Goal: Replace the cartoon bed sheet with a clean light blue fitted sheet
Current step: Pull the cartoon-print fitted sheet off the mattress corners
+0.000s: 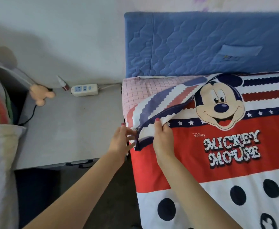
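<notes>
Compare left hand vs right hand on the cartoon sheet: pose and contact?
The right hand pinches the folded-back edge of the cartoon sheet from above, thumb on top; the left hand reaches the same corner from the bedside-table side, its fingers blurred and its grip unclear. The right hand lies over the bed, the left over the gap beside the mattress. Both are at the peeled corner.

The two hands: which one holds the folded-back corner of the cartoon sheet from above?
The right hand: it grips the navy hem of the cartoon sheet from on top of the bed. The left hand is at the bed's side edge, its fingers blurred.
</notes>
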